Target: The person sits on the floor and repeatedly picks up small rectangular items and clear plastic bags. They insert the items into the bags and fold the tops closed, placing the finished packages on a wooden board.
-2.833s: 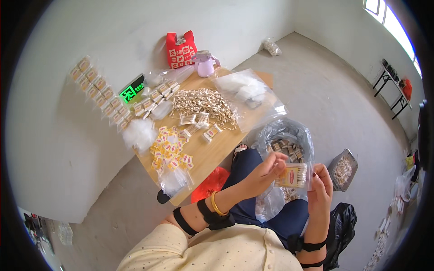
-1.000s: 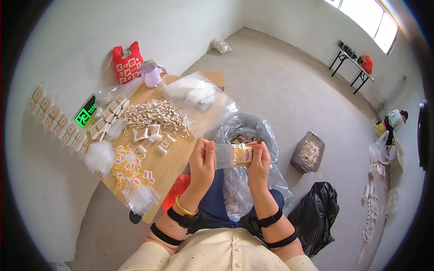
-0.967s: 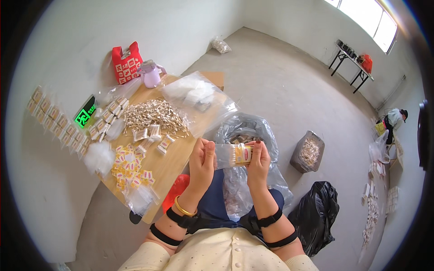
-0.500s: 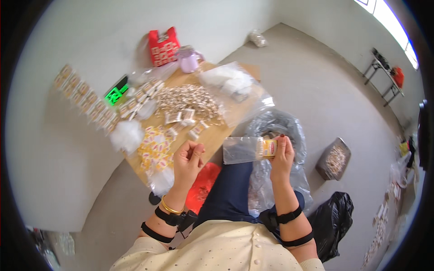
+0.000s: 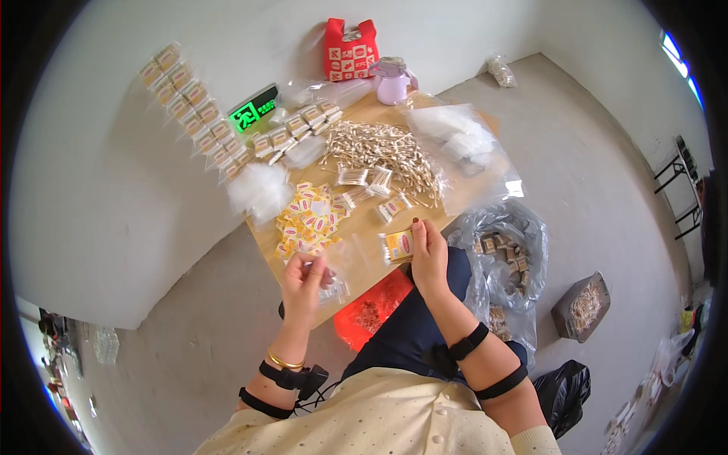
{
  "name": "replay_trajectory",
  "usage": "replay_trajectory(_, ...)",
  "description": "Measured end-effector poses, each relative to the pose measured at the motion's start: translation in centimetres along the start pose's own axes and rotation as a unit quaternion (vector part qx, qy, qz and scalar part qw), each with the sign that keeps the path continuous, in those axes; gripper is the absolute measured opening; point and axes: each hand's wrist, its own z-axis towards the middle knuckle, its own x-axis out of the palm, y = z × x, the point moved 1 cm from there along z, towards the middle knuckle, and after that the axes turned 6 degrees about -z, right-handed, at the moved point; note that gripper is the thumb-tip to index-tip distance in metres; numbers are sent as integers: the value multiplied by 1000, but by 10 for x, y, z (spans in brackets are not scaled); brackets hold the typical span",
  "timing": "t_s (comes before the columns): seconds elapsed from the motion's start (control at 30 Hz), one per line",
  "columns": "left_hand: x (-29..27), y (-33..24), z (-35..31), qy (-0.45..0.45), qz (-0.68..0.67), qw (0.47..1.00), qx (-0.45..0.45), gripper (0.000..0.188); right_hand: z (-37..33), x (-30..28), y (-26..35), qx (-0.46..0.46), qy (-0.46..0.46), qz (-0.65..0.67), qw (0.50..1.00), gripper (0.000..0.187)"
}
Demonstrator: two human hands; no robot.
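My right hand (image 5: pixel 431 262) grips a small clear bag of cotton swabs (image 5: pixel 396 246) with a yellow label, over the table's near edge. The bag's see-through end stretches left toward my left hand (image 5: pixel 303 282). That hand is closed in a pinch close to the bag's end; what its fingertips hold, if anything, cannot be made out against the clear plastic. Just beyond it lies a pile of yellow and white labels (image 5: pixel 309 216). Several bundles of swabs (image 5: pixel 393 207) rest farther in, before a heap of loose cotton swabs (image 5: pixel 387 152).
On the table (image 5: pixel 364 239) are clear bags (image 5: pixel 462 144), a lilac jug (image 5: pixel 392 87), a red bag (image 5: pixel 350 53) and filled packs (image 5: pixel 296 129). A lined sack of packs (image 5: pixel 508 227) stands right of my leg, near a grey bin (image 5: pixel 580 307). A red bag (image 5: pixel 356 322) hangs below the table edge.
The view has shifted, so the table sits farther right. My right hand has brought the swab bag over the table's edge, its open end now close to my pinched left hand.
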Motion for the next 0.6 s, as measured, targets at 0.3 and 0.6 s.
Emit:
replay_trajectory(0.3, -107, 61, -6, -101, 150, 982, -46, 22, 29, 81, -20, -118, 115, -195, 967, 24)
replay_trajectory(0.6, -100, 80, -11, -124, 512, 848, 59, 49, 61, 100, -26, -151, 135, -300, 932, 21)
